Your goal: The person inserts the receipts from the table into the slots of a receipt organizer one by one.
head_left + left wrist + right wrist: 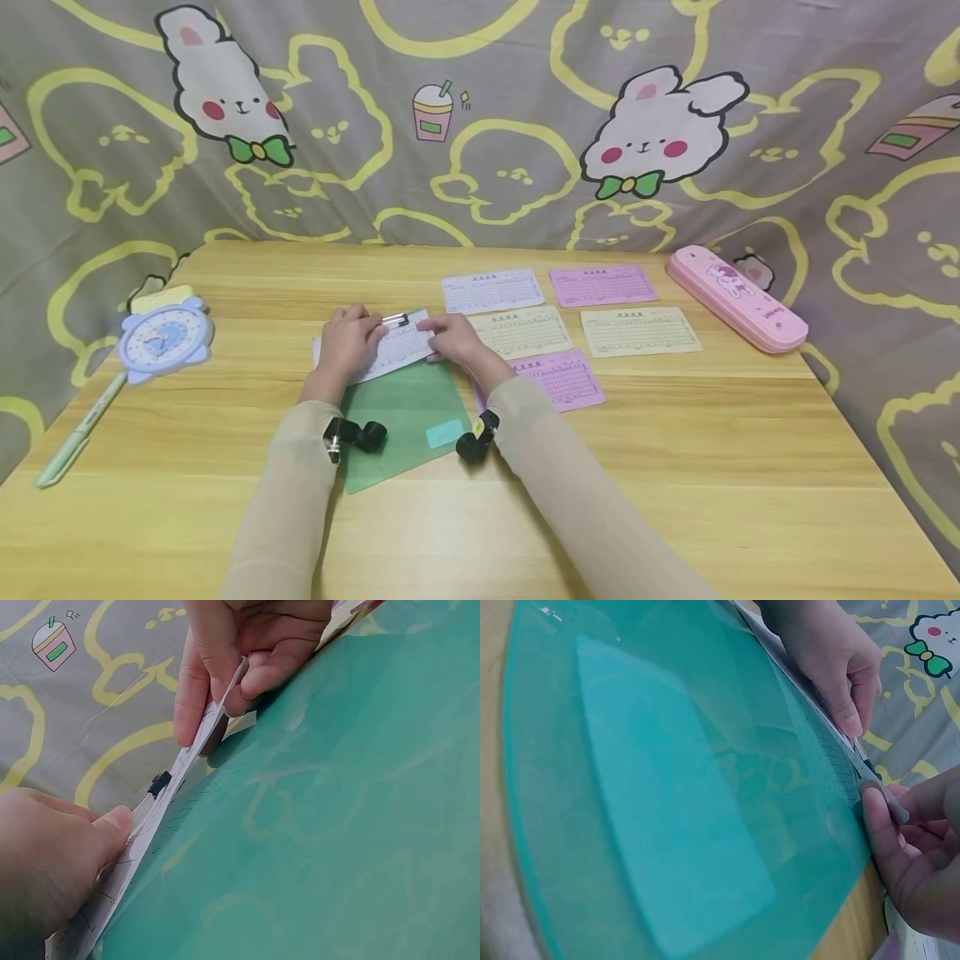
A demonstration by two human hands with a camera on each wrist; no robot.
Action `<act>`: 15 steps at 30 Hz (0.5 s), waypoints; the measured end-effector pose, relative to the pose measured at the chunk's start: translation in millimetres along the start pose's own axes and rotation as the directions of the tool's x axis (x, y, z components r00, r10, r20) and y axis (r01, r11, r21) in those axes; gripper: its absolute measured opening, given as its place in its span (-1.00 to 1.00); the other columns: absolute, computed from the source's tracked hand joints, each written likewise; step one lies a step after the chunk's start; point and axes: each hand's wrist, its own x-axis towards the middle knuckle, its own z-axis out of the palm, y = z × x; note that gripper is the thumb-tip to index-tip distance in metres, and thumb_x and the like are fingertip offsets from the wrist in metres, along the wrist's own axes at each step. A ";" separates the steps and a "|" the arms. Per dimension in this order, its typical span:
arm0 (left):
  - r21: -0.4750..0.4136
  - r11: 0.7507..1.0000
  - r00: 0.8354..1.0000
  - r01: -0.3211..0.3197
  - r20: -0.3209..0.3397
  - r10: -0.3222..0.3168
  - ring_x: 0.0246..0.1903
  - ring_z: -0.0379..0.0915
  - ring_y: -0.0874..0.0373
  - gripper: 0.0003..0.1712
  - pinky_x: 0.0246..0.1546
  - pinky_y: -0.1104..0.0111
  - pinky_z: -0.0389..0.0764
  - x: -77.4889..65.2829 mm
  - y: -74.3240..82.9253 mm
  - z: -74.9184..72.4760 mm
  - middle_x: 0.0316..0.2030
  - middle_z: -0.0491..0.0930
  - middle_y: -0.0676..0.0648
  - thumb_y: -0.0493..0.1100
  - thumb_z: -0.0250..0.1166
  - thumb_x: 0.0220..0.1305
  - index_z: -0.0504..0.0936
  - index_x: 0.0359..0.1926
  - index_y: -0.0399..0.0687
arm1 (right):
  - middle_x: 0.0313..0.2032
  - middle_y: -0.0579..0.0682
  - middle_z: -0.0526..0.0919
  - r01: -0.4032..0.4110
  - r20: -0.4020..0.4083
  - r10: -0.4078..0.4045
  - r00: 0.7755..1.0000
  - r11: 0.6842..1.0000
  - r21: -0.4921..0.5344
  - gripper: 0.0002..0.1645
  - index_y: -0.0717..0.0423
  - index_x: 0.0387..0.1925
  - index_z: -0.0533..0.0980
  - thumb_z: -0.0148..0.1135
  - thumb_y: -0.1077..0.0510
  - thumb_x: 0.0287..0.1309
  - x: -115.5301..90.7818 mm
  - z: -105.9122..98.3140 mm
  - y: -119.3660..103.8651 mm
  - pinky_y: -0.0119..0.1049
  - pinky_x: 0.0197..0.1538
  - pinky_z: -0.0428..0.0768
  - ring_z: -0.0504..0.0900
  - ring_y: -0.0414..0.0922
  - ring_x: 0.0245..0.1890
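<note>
A white printed form (401, 347) lies at the top end of a translucent green file folder (408, 408), which has a pale blue label near its lower right. A black binder clip (402, 319) with silver wire handles sits at the form's upper edge. My left hand (348, 340) pinches the clip's handles, its thumb (118, 820) on them and on the paper side. The form's right corner is held by my right hand (456, 337) between thumb and fingers, the corner bent up a little (235, 679). How far the clip bites over the folder is hidden.
Several white, pink and yellow printed forms, such as a yellow form (641, 332), lie right of the folder. A pink pencil case (738, 298) is at the back right. At left are a blue toy clock (165, 340) and a green pen (81, 433). A patterned curtain (510, 125) stands behind.
</note>
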 end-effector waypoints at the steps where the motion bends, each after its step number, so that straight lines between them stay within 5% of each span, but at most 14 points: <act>1: 0.001 1.000 1.000 0.000 -0.002 0.000 -0.24 0.17 -0.07 -0.61 -0.23 0.08 0.22 0.0 -0.3 0.1 -0.24 0.34 -0.13 -0.06 0.01 0.23 0.48 -0.01 -0.17 | 0.11 0.17 0.27 -0.003 0.000 0.003 1.000 1.000 -0.001 -0.49 0.21 -0.10 0.49 -0.05 0.54 -0.16 0.5 0.1 -0.2 -0.37 -0.45 0.52 0.54 -0.12 -0.43; 15: -0.009 1.000 1.000 -0.013 -0.026 0.013 -0.25 0.16 -0.07 -0.62 -0.25 0.08 0.22 -0.3 -1.3 1.4 -0.25 0.33 -0.11 -0.06 0.05 0.21 0.49 -0.02 -0.16 | 0.08 0.16 0.31 0.012 -0.027 -0.012 1.000 1.000 -0.018 -0.47 0.19 -0.13 0.51 -0.05 0.55 -0.21 4.4 3.0 0.5 -0.38 -0.47 0.52 0.53 -0.14 -0.44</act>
